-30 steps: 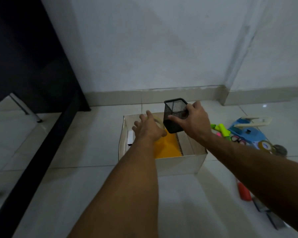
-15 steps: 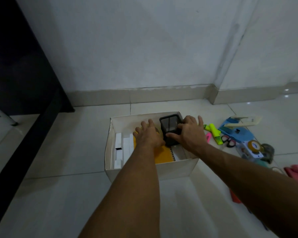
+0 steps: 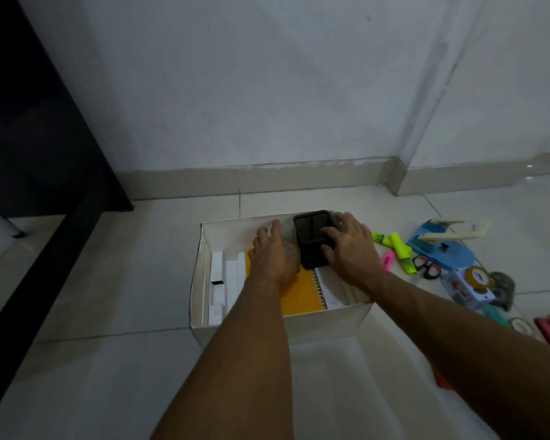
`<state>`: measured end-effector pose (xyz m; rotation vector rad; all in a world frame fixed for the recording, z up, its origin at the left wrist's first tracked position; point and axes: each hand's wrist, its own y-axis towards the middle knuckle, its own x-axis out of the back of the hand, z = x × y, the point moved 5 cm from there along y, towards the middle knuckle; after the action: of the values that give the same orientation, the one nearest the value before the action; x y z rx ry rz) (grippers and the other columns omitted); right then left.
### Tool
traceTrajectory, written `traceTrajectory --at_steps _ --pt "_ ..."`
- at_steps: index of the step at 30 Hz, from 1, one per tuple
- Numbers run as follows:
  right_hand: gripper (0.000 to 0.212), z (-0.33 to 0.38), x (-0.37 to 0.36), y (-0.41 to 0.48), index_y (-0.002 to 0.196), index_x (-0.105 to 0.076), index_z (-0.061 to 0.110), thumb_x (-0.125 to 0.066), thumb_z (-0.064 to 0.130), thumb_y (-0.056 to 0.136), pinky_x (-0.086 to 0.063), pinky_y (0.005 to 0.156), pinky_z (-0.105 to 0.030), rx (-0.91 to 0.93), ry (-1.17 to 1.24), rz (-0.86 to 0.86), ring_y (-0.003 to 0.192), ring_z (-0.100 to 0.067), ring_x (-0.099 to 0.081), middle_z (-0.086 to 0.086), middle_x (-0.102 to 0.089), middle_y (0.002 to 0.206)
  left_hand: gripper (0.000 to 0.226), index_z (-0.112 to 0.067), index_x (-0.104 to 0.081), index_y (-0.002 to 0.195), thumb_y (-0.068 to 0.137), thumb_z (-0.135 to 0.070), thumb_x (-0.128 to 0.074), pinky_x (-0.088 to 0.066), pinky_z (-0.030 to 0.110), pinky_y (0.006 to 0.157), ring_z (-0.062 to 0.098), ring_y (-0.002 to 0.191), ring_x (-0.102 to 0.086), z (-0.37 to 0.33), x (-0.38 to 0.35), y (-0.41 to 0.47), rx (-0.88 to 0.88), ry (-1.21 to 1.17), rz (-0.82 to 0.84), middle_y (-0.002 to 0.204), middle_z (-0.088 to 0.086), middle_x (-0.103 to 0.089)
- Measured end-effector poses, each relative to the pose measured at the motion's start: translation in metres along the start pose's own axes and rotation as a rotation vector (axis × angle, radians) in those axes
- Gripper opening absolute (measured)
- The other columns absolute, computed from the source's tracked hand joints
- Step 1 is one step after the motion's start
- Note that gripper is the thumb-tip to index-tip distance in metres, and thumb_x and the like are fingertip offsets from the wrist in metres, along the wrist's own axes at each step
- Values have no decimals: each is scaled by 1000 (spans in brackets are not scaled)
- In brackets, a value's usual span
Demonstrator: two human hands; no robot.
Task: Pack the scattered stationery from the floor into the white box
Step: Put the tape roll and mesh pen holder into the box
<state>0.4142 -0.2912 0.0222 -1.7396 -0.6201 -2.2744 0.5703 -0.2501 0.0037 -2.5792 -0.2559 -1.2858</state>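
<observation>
Seating a black mesh square pen holder [image 3: 311, 231] into the white cardboard box [image 3: 331, 325] looks like the step in hand: the holder stands upright in the box's one o'clock corner, its near edge over an orange spiral-bound notebook [image 3: 299, 295] lying flat inside. The right hand [image 3: 351, 250] has its grip wrapped over the holder's rim and right wall, fingers curled on it. The left hand [image 3: 272, 257] lies at the holder's nine o'clock side, fingers reaching toward the far wall; something pale and speckled shows beside its thumb, and I cannot tell whether that grip pinches it or merely rests. By my reading, the next move calls for letting go of the holder once it sits level, then reaching out to three o'clock for loose items. On the floor there, outside the box, lie yellow-green highlighter pens [image 3: 397, 247], a small pink plastic piece [image 3: 387, 260], red-handled scissors [image 3: 426, 267], a blue-and-cream hole punch [image 3: 442, 249] and a brown tape roll [image 3: 475, 276] on a printed packet. Long white cartons [image 3: 218, 281] fill the box's nine o'clock side, so free room is narrowing. A dark cabinet [image 3: 29, 154] stands at ten o'clock, well apart; the box's right wall is what each reach must clear.
</observation>
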Motion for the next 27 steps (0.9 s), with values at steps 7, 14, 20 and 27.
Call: traceTrajectory --at_steps 7,14,20,27 --pt "38 -1 5 -3 124 -55 18 -54 33 89 -25 112 -47 1 -7 -43 135 -27 -32 -12 -42 142 119 -26 1 151 67 -26 -84 -27 49 110 34 140 -15 15 -5 -9 111 15 49 154 10 -8" --pt "29 -6 9 -3 115 -63 16 -54 30 91 -32 105 -45 -6 5 -83 124 -26 -44 -10 -54 130 103 -20 2 152 81 -16 -72 -38 45 103 34 137 -22 19 -6 -14 125 -42 35 152 12 -13" --pt "29 -10 10 -3 116 -66 19 -49 30 95 -27 108 -44 -21 10 -110 132 -27 -38 -7 -59 128 97 -16 -2 152 83 -16 -70 -37 43 107 33 135 -30 20 -8 -13 127 -131 23 151 11 -14" --pt "34 -13 7 -4 119 -63 13 -50 27 91 -26 111 -48 -66 -26 -93 137 -30 -31 -14 -39 147 100 -17 2 153 83 -13 -70 -37 41 106 33 136 -33 20 -12 -11 166 -219 49 154 9 -10"
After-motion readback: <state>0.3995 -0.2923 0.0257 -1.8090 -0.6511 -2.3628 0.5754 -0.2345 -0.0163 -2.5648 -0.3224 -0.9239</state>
